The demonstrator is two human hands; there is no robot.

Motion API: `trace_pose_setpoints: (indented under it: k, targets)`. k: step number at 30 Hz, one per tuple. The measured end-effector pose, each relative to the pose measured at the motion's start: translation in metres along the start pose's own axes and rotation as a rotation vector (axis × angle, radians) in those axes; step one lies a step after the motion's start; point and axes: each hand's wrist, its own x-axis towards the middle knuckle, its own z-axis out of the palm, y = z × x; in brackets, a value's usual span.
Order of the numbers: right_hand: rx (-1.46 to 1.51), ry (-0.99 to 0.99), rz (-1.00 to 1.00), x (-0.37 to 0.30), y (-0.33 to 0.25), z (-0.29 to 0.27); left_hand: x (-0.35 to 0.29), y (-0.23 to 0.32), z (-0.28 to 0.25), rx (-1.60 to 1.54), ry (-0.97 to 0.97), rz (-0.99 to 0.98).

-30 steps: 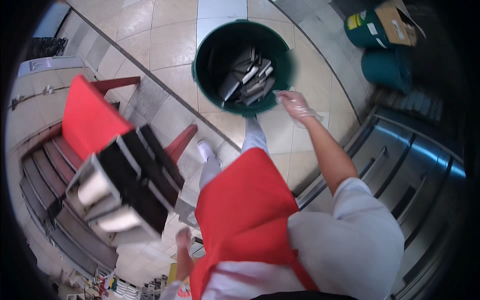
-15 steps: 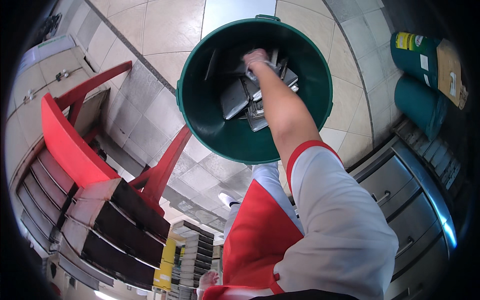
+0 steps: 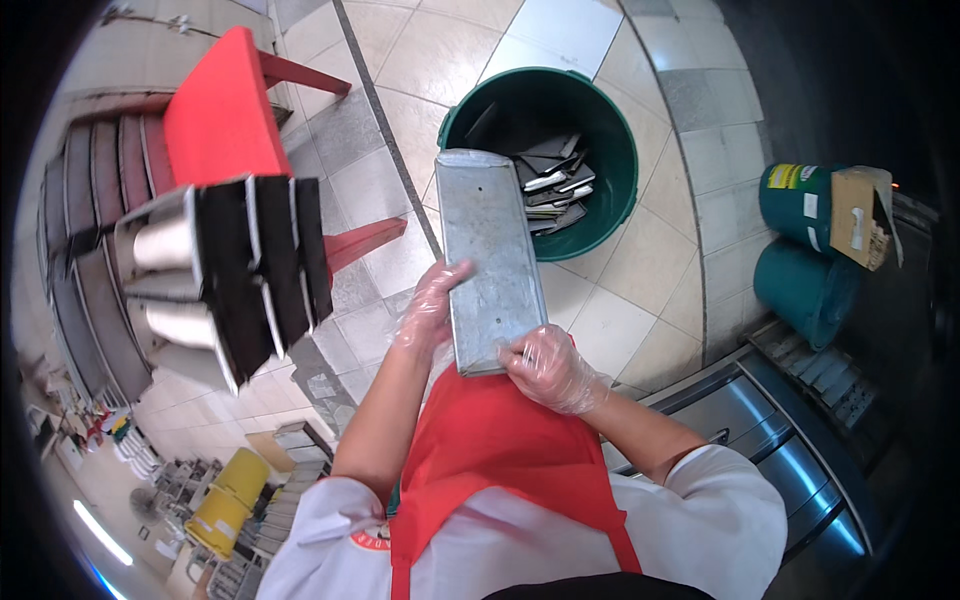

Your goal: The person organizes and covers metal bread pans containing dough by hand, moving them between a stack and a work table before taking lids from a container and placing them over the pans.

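A long, flat grey metal loaf-pan lid (image 3: 492, 260) with a folded end is held in front of me, its far end overlapping the rim of the green bin. My left hand (image 3: 432, 305), in a clear plastic glove, grips its left edge. My right hand (image 3: 552, 367), gloved likewise, is closed round its near right corner. Beyond it stands a round green bin (image 3: 618, 150). Inside lie several similar metal lids (image 3: 560, 180) in a loose heap; the held lid hides part of the bin's inside.
To the left, stacked dark metal loaf pans (image 3: 250, 280) stand by a red table (image 3: 225, 110). Green containers (image 3: 800, 285) and a cardboard box (image 3: 862, 215) are at the right. A steel drawer unit (image 3: 770, 430) is at the lower right. Yellow containers (image 3: 228, 500) stand at the lower left.
My right hand has come up out of the bin, and a metal lid is now before me in both hands. My left hand has risen from the lower edge to its left side.
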Motion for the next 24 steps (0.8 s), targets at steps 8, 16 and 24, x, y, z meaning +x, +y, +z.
trace_pose_setpoints:
  k: [8, 16, 24]
  targets:
    - [-0.401, 0.571, 0.025, 0.004, -0.097, -0.120, -0.133, 0.020, 0.030, 0.513, -0.234, 0.088]
    - [-0.568, -0.008, 0.324, 0.085, -0.161, -0.231, -0.212, 0.020, 0.061, 0.502, -0.339, 0.153]
    - [-0.136, 0.123, 0.070, 0.182, -0.188, -0.362, -0.203, 0.035, 0.099, 0.467, -0.500, 0.070]
